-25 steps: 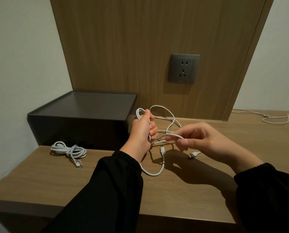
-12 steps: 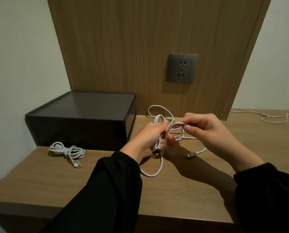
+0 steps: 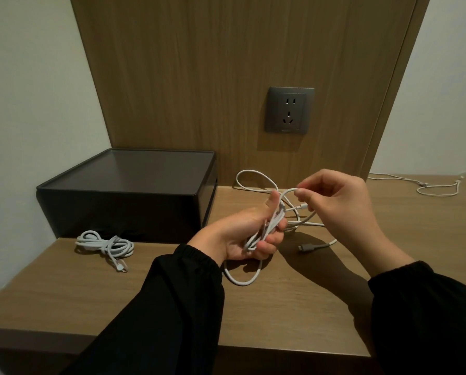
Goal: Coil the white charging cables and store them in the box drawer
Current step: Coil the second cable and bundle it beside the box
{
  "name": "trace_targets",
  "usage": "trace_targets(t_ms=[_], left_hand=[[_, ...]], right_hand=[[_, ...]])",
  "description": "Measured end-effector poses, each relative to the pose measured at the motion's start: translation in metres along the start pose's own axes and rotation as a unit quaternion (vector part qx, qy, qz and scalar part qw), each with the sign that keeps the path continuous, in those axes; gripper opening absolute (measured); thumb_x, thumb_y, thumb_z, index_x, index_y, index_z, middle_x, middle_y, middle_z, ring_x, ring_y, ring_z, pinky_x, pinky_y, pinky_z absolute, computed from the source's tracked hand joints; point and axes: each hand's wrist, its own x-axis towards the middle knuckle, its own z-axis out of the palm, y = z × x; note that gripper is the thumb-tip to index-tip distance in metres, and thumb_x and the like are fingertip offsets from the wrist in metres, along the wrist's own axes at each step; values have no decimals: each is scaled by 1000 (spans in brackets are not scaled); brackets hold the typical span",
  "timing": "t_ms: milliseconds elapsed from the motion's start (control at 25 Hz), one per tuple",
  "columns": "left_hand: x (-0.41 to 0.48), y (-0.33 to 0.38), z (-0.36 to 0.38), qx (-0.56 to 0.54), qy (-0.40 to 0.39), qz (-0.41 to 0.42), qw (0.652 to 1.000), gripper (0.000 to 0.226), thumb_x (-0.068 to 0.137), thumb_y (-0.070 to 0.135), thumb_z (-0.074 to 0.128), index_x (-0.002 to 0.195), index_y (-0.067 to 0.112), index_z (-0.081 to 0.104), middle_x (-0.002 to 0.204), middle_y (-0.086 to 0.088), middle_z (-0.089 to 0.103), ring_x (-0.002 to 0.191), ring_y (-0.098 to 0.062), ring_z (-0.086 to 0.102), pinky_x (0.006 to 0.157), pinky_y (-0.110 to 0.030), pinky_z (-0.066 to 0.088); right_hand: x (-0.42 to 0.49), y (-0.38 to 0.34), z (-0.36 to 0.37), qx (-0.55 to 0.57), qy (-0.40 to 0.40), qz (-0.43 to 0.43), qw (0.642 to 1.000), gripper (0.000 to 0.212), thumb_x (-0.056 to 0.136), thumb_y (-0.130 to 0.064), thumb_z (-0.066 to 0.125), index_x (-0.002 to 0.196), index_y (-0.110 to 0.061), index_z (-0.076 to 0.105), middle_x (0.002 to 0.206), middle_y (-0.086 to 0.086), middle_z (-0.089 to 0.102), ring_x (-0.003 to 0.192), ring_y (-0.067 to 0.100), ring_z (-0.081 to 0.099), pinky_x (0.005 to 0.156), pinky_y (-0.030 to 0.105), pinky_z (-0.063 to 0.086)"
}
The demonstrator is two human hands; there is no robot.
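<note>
A person in black sleeves stands at a wooden shelf [image 3: 294,315], both hands raised just above it. The left hand [image 3: 249,236] is curled around a bundle of several loops of white charging cable [image 3: 271,226], thumb up along the strands, one loop hanging below the fist onto the shelf. The right hand [image 3: 340,207] pinches a strand of the same cable between thumb and forefinger, just above and to the right of the left fist, the other fingers loosely bent. More of that cable trails behind the hands in a loose loop on the shelf near the wood panel, and its plug end [image 3: 306,248] lies flat on the shelf just right of the left hand. A second cable, already coiled [image 3: 106,246], sits on the shelf to the left, right in front of the dark box [image 3: 129,196], whose drawer front looks closed. A third white cable [image 3: 437,188] lies loose far to the right, well apart from the rest. On the wood panel behind is a grey wall socket [image 3: 290,110]; there is some tiny marking along its lower edge, too small to read. I can make out no other writing or brand marks.
</note>
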Motion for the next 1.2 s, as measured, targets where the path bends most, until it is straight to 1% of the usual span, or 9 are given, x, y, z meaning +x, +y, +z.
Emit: trace_targets(t_ms=[120,200,280,520,720,880,1000,1080,1200], left_hand=[[-1,-1,1,111,-32,-12,993,29,81,39,67,83,13,52,58,5,47,41,-4,41,40,-13,34],[-2,-2,3,167,-23,-8,986,14,92,24,59,83,13,57,56,4,44,41,-5,39,41,-15,31],[-2,-3,4,184,-14,13,983,17,96,22,52,89,11,62,53,4,41,40,-5,37,41,-16,30],[-3,-3,3,87,14,107,990,23,97,24,48,86,9,62,48,6,39,36,-4,36,39,-17,28],[-1,-1,-2,-50,101,194,974,28,96,26,46,79,8,58,46,4,38,33,-5,35,36,-18,26],[0,-2,-4,-77,136,202,967,28,99,23,43,82,7,58,47,3,36,33,-6,33,34,-18,27],[1,-2,-2,-67,154,183,969,25,99,22,44,85,6,58,47,4,37,34,-6,33,35,-18,27],[1,-3,-1,-65,162,172,969,25,99,22,44,87,6,58,47,4,36,34,-6,32,35,-18,25],[1,-3,-2,-100,173,176,964,24,98,22,46,92,5,61,47,4,35,33,-6,31,35,-19,24]], right_hand=[[-1,-2,0,17,-24,-26,999,11,74,-11,72,76,-21,68,71,-8,66,66,4,63,57,12,50],[-1,-2,1,18,-35,-31,999,10,74,-11,73,77,-20,69,71,-7,66,67,4,63,57,12,50],[-1,0,2,7,-38,-25,999,9,75,-11,72,78,-19,68,71,-7,66,67,2,63,57,11,50],[5,10,0,-52,-79,13,995,9,86,-13,61,87,-21,66,76,-7,64,71,6,60,61,18,50],[12,33,8,-182,-144,51,971,8,88,-18,59,84,-20,66,81,-8,63,79,10,58,68,27,48],[16,28,9,-40,-22,74,996,10,91,-18,53,89,-16,63,83,-7,65,70,-2,60,56,14,45],[17,20,-2,109,81,86,987,13,93,-17,50,91,-14,63,80,-2,68,71,2,64,65,17,50],[15,20,-4,96,109,67,987,12,91,-17,54,90,-16,66,71,2,65,62,9,61,61,22,50],[9,22,1,-48,97,-4,994,13,87,-17,61,95,-15,71,71,-6,65,63,5,58,58,21,49]])
